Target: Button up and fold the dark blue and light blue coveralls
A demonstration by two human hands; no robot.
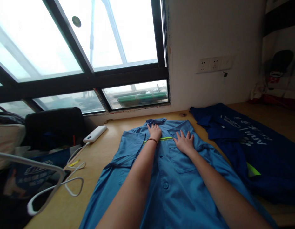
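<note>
A blue button-up work shirt [176, 187] lies front up on the wooden table [99, 159], collar toward the window, with a thin yellow-green stripe across the chest. My left hand [154, 131] rests just below the collar, fingers laid flat on the cloth; a beaded bracelet circles that wrist. My right hand [184, 142] lies flat with fingers spread on the shirt's chest, above the breast pocket. Neither hand holds anything.
A darker blue garment [252, 149] with white lettering is spread on the table to the right. A white power bank [95, 134] with a cable sits at the left, near a white hanger [42, 187]. Dark bags [54, 127] stand beside the table's left edge. Window and wall lie behind.
</note>
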